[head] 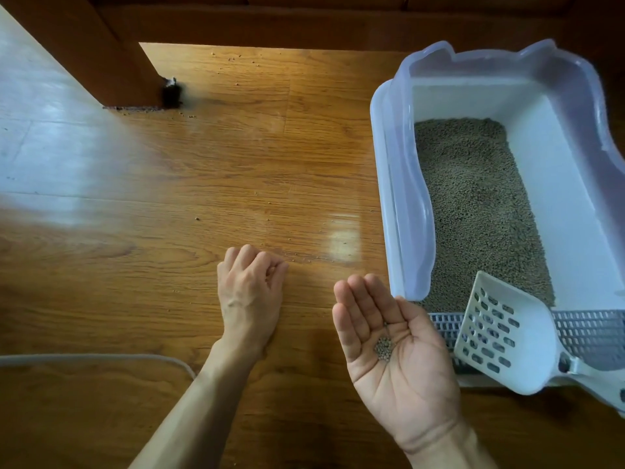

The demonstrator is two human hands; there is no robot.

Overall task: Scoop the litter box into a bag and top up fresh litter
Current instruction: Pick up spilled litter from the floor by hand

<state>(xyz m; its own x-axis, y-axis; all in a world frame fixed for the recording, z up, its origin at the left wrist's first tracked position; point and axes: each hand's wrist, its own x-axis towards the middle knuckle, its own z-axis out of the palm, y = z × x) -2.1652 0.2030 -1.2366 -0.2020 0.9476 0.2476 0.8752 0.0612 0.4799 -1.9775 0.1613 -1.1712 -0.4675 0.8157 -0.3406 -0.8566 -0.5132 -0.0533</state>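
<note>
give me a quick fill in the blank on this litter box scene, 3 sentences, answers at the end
1. The right hand lies palm up with a small heap of litter pellets in its ____.
2. The slotted scoop rests on the near end of the ____.
3. The left hand is on the wooden ____, fingers curled.

Missing words: palm; litter box; floor
</note>
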